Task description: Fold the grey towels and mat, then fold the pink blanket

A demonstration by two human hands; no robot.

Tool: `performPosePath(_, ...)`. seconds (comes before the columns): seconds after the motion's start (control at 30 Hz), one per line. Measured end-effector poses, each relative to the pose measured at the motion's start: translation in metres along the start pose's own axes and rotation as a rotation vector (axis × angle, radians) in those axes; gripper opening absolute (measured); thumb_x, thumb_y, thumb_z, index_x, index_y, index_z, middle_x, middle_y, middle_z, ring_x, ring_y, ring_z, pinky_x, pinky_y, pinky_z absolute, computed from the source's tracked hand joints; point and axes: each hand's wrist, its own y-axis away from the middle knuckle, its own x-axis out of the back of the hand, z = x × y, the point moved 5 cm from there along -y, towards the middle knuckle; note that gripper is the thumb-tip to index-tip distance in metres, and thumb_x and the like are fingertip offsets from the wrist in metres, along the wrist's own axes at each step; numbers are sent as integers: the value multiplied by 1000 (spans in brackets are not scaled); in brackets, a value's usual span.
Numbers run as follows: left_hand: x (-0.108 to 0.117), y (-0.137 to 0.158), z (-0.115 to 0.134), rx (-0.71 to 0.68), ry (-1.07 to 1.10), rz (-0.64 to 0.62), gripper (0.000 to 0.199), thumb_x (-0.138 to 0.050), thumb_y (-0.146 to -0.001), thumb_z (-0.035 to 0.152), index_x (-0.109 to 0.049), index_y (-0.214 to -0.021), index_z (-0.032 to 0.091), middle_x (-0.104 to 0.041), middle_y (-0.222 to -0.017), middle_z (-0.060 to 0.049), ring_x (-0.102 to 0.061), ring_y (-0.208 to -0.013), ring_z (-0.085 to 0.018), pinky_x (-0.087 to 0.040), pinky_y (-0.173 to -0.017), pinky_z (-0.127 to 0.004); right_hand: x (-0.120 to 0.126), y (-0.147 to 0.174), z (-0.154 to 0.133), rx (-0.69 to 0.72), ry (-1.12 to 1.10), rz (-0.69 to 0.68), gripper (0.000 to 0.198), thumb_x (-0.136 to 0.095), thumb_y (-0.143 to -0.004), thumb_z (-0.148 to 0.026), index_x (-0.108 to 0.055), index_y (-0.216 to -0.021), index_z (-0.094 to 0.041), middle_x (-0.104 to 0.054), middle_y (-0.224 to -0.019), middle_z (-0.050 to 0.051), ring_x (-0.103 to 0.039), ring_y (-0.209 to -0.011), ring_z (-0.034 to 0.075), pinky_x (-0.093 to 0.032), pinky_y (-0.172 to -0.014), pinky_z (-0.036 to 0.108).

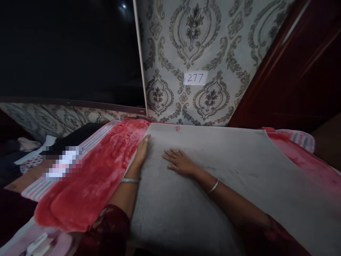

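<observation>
A large grey sheet (218, 153) lies spread in front of me, with a small red mark near its far edge; whether it is cloth or thin board I cannot tell. My right hand (179, 161) rests flat on it, palm down, fingers spread. At the sheet's left edge lies my left hand (142, 151), turned on its side with the fingers stretched forward along the edge, holding nothing that I can see. Under the sheet is a red plush blanket (87, 170) that shows on the left and right.
A large dark screen (71, 49) stands at the back left. Patterned wallpaper (186, 96) with a paper label "277" (195, 78) is behind the sheet. Dark red furniture (298, 78) rises at the right. A pale pink item (55, 241) is at the lower left.
</observation>
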Motion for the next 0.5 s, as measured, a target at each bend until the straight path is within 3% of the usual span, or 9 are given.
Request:
performPosePath(0.13,33,-12,-18,173,444,223,59,-27,-101,52,-62,-135,19,-60,-145,-16,-58,-133,-24,-40,-116,-47,10,-41,53,-118,78,-31,61,-27,-105,-57,-29,-162,-34,-19,-170,3,-13,-157,28,-16,-123,58)
performPosePath(0.27,51,-17,-27,264,664,270,65,-18,-101,52,-54,-142,18,-58,-145,-19,-63,-127,-23,-46,-111,-46,24,-68,88,-225,93,-35,60,-24,-106,-53,-27,-162,-34,-18,-170,4,-14,-157,30,-18,-122,60)
performPosePath(0.37,57,-17,-31,317,776,285,66,-18,-100,52,-52,-143,17,-59,-144,-21,-64,-125,-24,-48,-109,-48,22,-69,63,-182,70,-16,62,-26,-104,-58,-30,-161,-33,-17,-170,7,-13,-157,33,-19,-120,64)
performPosePath(0.5,57,-16,-33,346,823,283,66,-17,-99,54,-53,-141,16,-60,-142,-22,-65,-124,-26,-49,-107,-50,2,-53,-19,290,5,-55,70,-31,-100,-70,-26,-162,-38,-21,-170,3,-12,-157,28,-9,-124,58)
